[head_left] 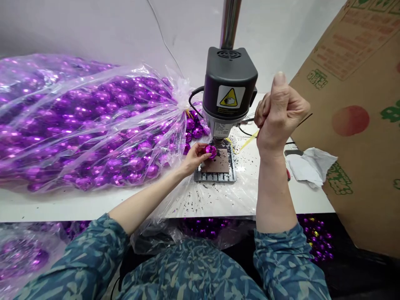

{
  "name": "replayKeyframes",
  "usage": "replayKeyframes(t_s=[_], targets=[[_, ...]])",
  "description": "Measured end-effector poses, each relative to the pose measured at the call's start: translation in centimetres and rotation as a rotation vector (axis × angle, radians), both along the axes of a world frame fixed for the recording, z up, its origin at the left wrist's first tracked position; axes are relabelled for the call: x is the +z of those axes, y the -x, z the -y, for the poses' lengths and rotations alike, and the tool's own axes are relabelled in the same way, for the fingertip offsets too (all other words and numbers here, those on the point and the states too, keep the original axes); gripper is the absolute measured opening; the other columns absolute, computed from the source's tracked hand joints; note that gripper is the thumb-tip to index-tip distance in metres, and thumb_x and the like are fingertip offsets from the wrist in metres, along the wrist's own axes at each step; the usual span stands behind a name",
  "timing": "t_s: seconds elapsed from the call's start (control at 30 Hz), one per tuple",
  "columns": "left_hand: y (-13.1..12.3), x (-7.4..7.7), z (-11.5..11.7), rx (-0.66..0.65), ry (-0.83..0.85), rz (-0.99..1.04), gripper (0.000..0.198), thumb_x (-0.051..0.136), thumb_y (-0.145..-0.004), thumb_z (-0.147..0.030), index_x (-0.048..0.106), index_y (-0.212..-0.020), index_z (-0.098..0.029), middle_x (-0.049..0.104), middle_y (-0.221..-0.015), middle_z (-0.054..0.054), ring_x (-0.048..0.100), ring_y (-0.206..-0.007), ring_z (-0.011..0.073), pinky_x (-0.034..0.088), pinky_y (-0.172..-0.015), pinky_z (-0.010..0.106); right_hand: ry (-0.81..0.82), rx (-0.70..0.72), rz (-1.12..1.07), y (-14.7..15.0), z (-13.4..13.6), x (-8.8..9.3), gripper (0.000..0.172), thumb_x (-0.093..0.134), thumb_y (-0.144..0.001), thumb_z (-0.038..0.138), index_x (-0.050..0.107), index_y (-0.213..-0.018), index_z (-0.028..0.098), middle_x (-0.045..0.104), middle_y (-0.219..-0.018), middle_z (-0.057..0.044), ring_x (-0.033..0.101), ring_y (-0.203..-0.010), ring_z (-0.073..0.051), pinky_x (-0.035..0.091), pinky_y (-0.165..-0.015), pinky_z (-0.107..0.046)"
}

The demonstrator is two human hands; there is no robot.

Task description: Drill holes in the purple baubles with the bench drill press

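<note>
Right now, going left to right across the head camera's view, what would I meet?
Clear bag of purple balls, left hand pinching a purple ball, black motor housing, right hand, cardboard box.

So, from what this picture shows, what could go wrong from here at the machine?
The left hand holds a purple ball close to the lower end of the machine, so the fingers could be hurt there; the warning label shows a hand.
The ball looks shiny and round, so it might slip from the grip.
A yellow strip is near the machine and could perhaps get caught.
</note>
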State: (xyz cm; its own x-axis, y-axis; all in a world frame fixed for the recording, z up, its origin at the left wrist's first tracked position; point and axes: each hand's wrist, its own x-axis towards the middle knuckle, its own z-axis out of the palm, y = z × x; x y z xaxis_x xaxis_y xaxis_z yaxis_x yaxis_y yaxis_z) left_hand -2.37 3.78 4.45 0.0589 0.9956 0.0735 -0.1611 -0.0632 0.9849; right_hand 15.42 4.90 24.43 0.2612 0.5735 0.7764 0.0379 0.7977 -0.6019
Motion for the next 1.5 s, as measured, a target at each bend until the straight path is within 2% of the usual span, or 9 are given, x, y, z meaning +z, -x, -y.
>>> replayKeyframes(t_s=[0.23, 0.43, 0.67, 0.8, 0.9, 1.1, 1.23, 1.5], targets=[[-0.5, -0.1, -0.7, -0.025, -0.037, -0.052, 0.048, 0.087, -0.075, -0.026, 0.058, -0.113, -0.018, 0.072, -0.108, 0.008, 0.069, -0.105, 0.0215, 0.052, -0.105, 0.046, -0.003, 0.005, 0.002, 0.0, -0.2, 0.0, 0.065, 0.05, -0.086, 0.073, 0.027, -0.05, 0.023, 0.026, -0.041, 0.006, 0.03, -0.036, -0.005, 0.03, -0.043, -0.029], [-0.8, -0.5, -0.1, -0.054, -0.1, -0.167, 0.052, 0.083, -0.076, -0.022, 0.058, -0.121, -0.018, 0.067, -0.125, 0.013, 0.067, -0.115, 0.0259, 0.051, -0.109, 0.05, -0.044, 0.05, -0.072, 0.2, -0.4, 0.0, 0.064, 0.058, -0.084, 0.067, 0.029, -0.049, 0.022, 0.027, -0.04, 0.008, 0.029, -0.034, -0.002, 0.027, -0.041, -0.027], [-1.7, -1.1, 1.2, -0.039, -0.248, -0.317, 0.053, 0.081, -0.081, -0.027, 0.059, -0.128, -0.019, 0.067, -0.13, 0.013, 0.065, -0.123, 0.0275, 0.05, -0.113, 0.05, -0.04, 0.041, -0.055, 0.3, -0.2, 0.0, 0.062, 0.057, -0.09, 0.058, 0.031, -0.048, 0.019, 0.027, -0.041, 0.008, 0.032, -0.034, 0.0, 0.026, -0.041, -0.023], [-2.0, -2.0, 0.9, -0.01, -0.253, -0.298, 0.055, 0.083, -0.081, -0.035, 0.058, -0.128, -0.02, 0.067, -0.13, 0.013, 0.066, -0.122, 0.0273, 0.052, -0.111, 0.05, -0.143, 0.101, -0.109, 0.3, -0.8, -0.2, 0.06, 0.062, -0.09, 0.05, 0.034, -0.047, 0.018, 0.028, -0.04, 0.009, 0.03, -0.032, 0.0, 0.022, -0.039, -0.022], [-2.1, -2.3, 0.8, -0.003, -0.241, -0.262, 0.055, 0.085, -0.081, -0.034, 0.058, -0.126, -0.019, 0.068, -0.127, 0.013, 0.067, -0.119, 0.0268, 0.053, -0.11, 0.051, -0.173, 0.122, -0.113, 0.1, -1.1, -0.5, 0.059, 0.063, -0.092, 0.046, 0.037, -0.047, 0.018, 0.027, -0.04, 0.009, 0.03, -0.032, -0.001, 0.023, -0.04, -0.023], [-2.3, -2.3, 1.0, 0.003, -0.223, -0.22, 0.056, 0.086, -0.079, -0.034, 0.058, -0.125, -0.019, 0.068, -0.128, 0.014, 0.067, -0.119, 0.0264, 0.053, -0.11, 0.051, -0.161, 0.008, -0.084, 0.1, -0.4, -1.7, 0.063, 0.058, -0.096, 0.048, 0.034, -0.046, 0.019, 0.024, -0.041, 0.007, 0.028, -0.034, -0.002, 0.022, -0.042, -0.025], [-2.4, -2.3, 1.0, 0.01, -0.225, -0.192, 0.057, 0.087, -0.079, -0.034, 0.058, -0.125, -0.019, 0.068, -0.128, 0.014, 0.068, -0.119, 0.0263, 0.052, -0.11, 0.05, -0.226, 0.001, -0.15, 0.4, 0.6, -3.0, 0.064, 0.059, -0.097, 0.038, 0.03, -0.044, 0.017, 0.026, -0.039, 0.007, 0.025, -0.034, -0.002, 0.018, -0.042, -0.026], [-2.3, -2.3, 1.1, -0.002, -0.238, -0.192, 0.053, 0.085, -0.081, -0.033, 0.058, -0.125, -0.02, 0.068, -0.129, 0.013, 0.067, -0.12, 0.026, 0.052, -0.111, 0.049, -0.33, 0.026, -0.132, 0.4, 0.9, -4.3, 0.065, 0.053, -0.1, 0.034, 0.019, -0.049, 0.014, 0.019, -0.041, 0.007, 0.028, -0.034, 0.002, 0.018, -0.039, -0.017]])
